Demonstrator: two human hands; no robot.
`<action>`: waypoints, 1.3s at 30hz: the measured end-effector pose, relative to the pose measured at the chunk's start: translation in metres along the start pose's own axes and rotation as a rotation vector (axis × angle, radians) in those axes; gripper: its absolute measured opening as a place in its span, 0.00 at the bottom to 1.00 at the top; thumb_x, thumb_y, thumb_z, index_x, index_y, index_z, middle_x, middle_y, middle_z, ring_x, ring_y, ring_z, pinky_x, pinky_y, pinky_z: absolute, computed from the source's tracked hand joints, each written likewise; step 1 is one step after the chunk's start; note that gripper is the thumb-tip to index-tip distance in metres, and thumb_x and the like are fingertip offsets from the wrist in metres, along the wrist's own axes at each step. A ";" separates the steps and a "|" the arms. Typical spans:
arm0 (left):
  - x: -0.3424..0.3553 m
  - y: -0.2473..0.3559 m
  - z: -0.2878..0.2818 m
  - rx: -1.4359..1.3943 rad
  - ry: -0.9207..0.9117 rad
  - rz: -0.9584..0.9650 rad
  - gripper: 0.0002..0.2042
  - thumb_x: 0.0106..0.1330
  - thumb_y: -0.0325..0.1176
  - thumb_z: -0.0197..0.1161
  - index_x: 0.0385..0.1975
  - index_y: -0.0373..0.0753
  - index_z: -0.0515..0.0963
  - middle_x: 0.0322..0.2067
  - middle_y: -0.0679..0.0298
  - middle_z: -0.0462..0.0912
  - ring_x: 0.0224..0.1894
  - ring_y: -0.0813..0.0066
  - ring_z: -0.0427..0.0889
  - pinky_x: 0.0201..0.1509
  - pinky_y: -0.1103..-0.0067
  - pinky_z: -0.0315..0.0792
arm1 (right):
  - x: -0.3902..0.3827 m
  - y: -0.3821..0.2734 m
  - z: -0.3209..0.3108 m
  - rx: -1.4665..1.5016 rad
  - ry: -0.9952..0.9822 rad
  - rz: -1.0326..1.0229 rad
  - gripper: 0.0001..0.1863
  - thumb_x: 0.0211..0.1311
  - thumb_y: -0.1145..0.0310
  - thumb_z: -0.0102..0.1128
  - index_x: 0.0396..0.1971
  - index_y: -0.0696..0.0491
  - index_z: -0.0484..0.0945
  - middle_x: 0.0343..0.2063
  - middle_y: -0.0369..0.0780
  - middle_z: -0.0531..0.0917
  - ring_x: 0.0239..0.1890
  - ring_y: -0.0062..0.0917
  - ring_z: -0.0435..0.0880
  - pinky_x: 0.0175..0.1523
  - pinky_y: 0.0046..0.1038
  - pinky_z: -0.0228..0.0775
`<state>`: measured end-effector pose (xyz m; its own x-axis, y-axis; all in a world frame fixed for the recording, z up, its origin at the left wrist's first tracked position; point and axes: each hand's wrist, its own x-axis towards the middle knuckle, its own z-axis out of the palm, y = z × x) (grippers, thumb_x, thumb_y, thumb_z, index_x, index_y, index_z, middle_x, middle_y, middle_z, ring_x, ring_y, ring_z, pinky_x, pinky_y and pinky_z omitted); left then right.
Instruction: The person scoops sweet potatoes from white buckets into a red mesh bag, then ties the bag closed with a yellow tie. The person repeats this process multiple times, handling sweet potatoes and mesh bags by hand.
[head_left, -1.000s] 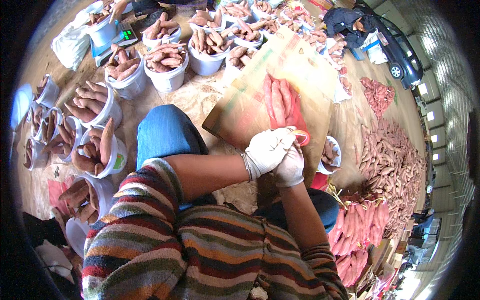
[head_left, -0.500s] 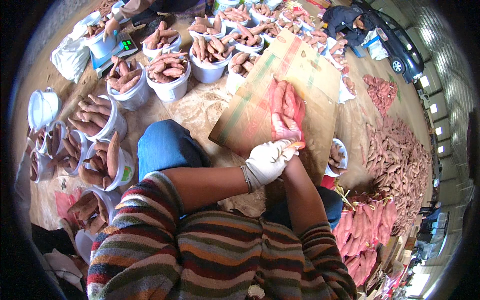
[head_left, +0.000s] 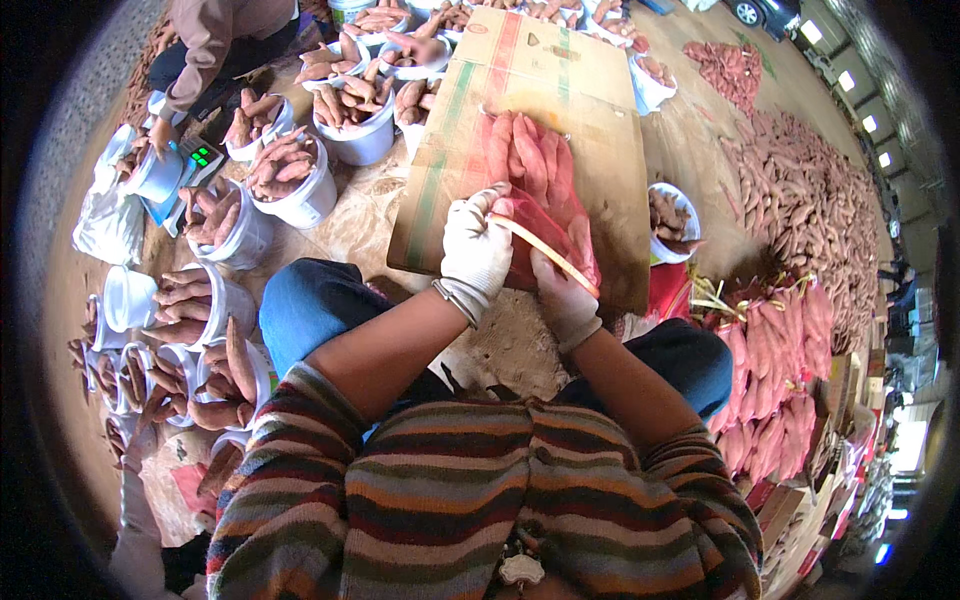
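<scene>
Sweet potatoes in a red mesh bag (head_left: 535, 190) lie on a flattened cardboard sheet (head_left: 590, 110) at upper centre of the frame, where a seated worker in white gloves pulls the bag's mouth shut. A second ago both gloved hands sat bunched together at the bag's near end; now they have drawn apart, and a pale tie strip (head_left: 545, 253) stretches taut between them, slanting from centre toward the lower right of the bag. The left hand (head_left: 476, 250) is clenched around the gathered neck of the mesh and the upper end of the strip. The right hand (head_left: 566, 300) grips the bag's lower edge, fingers curled around the strip's far end. The widened gap and the tight line suggest the neck is being cinched, so closing this bag looks well under way rather than finished.

White buckets (head_left: 300, 195) heaped with more sweet potatoes ring the worker across the left and top of the frame. A loose spread of them covers the ground (head_left: 810, 200) at right, with filled red bags (head_left: 775, 400) stacked at lower right. Another person in a brown sleeve (head_left: 200, 50) bends over a small scale (head_left: 195, 165) at upper left.
</scene>
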<state>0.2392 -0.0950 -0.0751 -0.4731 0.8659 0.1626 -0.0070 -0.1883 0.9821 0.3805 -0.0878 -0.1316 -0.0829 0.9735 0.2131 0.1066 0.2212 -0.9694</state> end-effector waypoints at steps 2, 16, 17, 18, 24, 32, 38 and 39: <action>-0.008 0.008 0.001 -0.351 -0.026 -0.299 0.08 0.68 0.29 0.56 0.43 0.36 0.77 0.30 0.71 0.77 0.29 0.84 0.72 0.33 0.85 0.70 | 0.000 -0.009 -0.007 -0.441 -0.104 -0.390 0.35 0.57 0.78 0.61 0.64 0.59 0.56 0.60 0.43 0.67 0.61 0.28 0.67 0.63 0.28 0.62; 0.015 0.007 -0.002 -0.157 -0.503 -0.311 0.15 0.56 0.25 0.67 0.45 0.39 0.81 0.27 0.74 0.78 0.31 0.84 0.75 0.34 0.85 0.69 | 0.034 0.002 -0.035 0.579 -0.009 0.260 0.19 0.62 0.68 0.57 0.53 0.54 0.70 0.45 0.39 0.80 0.47 0.22 0.78 0.54 0.27 0.70; 0.015 0.010 -0.003 -0.054 -0.606 -0.298 0.13 0.58 0.27 0.67 0.43 0.37 0.81 0.29 0.75 0.79 0.30 0.87 0.74 0.35 0.86 0.69 | 0.042 0.006 -0.042 0.757 -0.016 0.390 0.18 0.64 0.65 0.55 0.52 0.53 0.71 0.45 0.38 0.80 0.48 0.22 0.77 0.55 0.27 0.69; 0.013 0.012 -0.002 0.141 -0.642 -0.262 0.12 0.58 0.28 0.67 0.42 0.37 0.81 0.29 0.75 0.79 0.30 0.87 0.74 0.35 0.86 0.69 | 0.050 0.008 -0.044 0.735 -0.073 0.443 0.15 0.67 0.62 0.49 0.49 0.51 0.73 0.45 0.37 0.79 0.48 0.23 0.76 0.56 0.28 0.67; 0.016 0.024 0.013 0.033 -0.598 -0.248 0.12 0.67 0.39 0.60 0.37 0.37 0.83 0.21 0.74 0.78 0.26 0.88 0.73 0.28 0.86 0.67 | 0.038 -0.020 -0.054 0.728 -0.307 0.619 0.12 0.65 0.66 0.53 0.45 0.51 0.79 0.42 0.34 0.82 0.45 0.20 0.78 0.51 0.26 0.69; 0.023 0.033 0.020 -0.260 -0.608 -0.718 0.20 0.70 0.50 0.51 0.32 0.41 0.82 0.09 0.80 0.57 0.10 0.88 0.53 0.13 0.83 0.46 | 0.053 -0.091 -0.133 0.602 -0.879 0.302 0.23 0.66 0.64 0.54 0.58 0.60 0.68 0.54 0.43 0.75 0.56 0.29 0.73 0.62 0.35 0.64; 0.008 0.027 0.045 -0.316 -0.334 -0.723 0.19 0.70 0.50 0.52 0.35 0.40 0.82 0.12 0.79 0.60 0.12 0.87 0.55 0.15 0.84 0.49 | 0.166 -0.030 -0.290 -0.008 -0.001 0.434 0.20 0.63 0.61 0.53 0.51 0.57 0.73 0.42 0.45 0.80 0.43 0.29 0.80 0.46 0.31 0.74; 0.008 0.026 0.047 -0.269 -0.320 -0.698 0.19 0.70 0.50 0.52 0.36 0.40 0.81 0.12 0.79 0.62 0.12 0.87 0.57 0.16 0.85 0.50 | 0.177 -0.006 -0.306 -0.240 0.186 0.522 0.16 0.62 0.64 0.54 0.47 0.56 0.77 0.37 0.44 0.83 0.37 0.27 0.83 0.41 0.29 0.77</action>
<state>0.2765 -0.0709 -0.0437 -0.0069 0.9080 -0.4190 -0.4379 0.3739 0.8176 0.6679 0.1003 -0.0506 0.2133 0.9459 -0.2443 0.3087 -0.3025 -0.9018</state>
